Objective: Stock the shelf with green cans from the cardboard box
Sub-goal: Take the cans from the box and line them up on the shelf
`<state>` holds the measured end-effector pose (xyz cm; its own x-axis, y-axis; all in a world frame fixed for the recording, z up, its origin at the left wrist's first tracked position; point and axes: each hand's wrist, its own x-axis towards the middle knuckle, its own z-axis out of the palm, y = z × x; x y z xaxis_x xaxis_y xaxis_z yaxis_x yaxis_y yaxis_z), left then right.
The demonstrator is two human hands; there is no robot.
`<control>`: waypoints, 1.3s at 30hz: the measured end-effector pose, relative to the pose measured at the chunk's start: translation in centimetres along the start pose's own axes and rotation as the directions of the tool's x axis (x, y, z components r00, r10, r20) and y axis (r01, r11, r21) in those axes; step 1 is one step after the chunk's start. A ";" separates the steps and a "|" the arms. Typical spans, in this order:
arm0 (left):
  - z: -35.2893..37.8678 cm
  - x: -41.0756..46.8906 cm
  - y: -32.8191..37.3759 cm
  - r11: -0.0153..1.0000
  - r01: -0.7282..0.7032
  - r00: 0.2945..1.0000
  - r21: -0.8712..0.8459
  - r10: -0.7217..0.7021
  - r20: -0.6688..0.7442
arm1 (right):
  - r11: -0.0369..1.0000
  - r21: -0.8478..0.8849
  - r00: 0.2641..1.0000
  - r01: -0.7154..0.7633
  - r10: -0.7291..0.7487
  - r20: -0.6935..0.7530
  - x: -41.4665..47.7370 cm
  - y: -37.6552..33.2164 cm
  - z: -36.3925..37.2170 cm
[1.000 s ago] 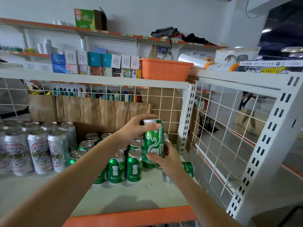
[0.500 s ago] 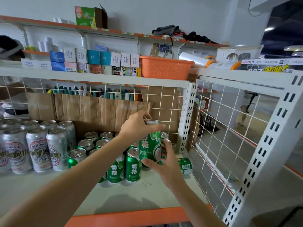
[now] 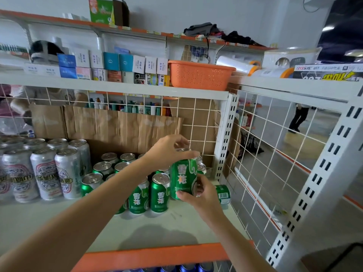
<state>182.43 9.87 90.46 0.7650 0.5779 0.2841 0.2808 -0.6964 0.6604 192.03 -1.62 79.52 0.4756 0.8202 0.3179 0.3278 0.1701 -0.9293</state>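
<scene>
A green can [image 3: 183,178] stands upright at the right end of the green cans' front row on the white shelf [image 3: 157,228]. My left hand [image 3: 170,151] grips its top rim from above. My right hand [image 3: 198,195] holds its lower part from the right. Several green cans [image 3: 159,195] stand in rows to its left and behind it. One more green can [image 3: 223,193] lies on its side by the wire side panel, partly hidden by my right hand. The cardboard box is not in view.
Tall silver cans [image 3: 45,173] stand at the shelf's left. Brown cardboard [image 3: 121,128] lines the wire back. A white wire grid [image 3: 261,154] closes the right side. An orange basket [image 3: 198,74] and small boxes [image 3: 117,67] sit on the shelf above. Blue cans [image 3: 186,268] show below the orange edge.
Both hands have lowered the green can from above the row down to the shelf and turned it, so its label now faces me.
</scene>
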 end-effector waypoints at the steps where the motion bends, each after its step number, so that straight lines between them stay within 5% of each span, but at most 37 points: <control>1: -0.2 0.0 -0.2 1.000 -0.022 0.997 -0.004 0.022 0.069 | 1.000 -0.007 1.000 -0.012 0.012 0.011 -0.1 0.4 -0.1; 5: -0.1 -0.2 -1.1 0.997 -0.075 0.962 0.007 0.071 0.263 | 0.998 -0.039 0.999 -0.040 0.041 0.024 -0.4 1.9 -0.4; 20: 2.1 0.8 -3.3 0.958 -0.167 0.959 0.231 0.104 0.263 | 0.931 -0.363 0.992 -0.033 0.075 0.103 -1.4 4.6 -1.6; 28: 4.5 1.5 -5.6 0.921 -0.189 0.954 0.341 0.089 0.286 | 0.688 -0.724 0.966 -0.044 0.215 0.146 -3.5 6.9 -3.5; 39: 7.5 2.1 -7.5 0.905 -0.182 0.951 0.384 0.063 0.302 | 0.439 -0.898 0.978 0.027 0.173 0.114 -4.5 10.9 -3.5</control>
<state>186.24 13.12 80.92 0.9204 0.3775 0.1017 0.3379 -0.8989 0.2789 196.33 -5.35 68.61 0.4290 0.8941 0.1288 0.8898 -0.3937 -0.2307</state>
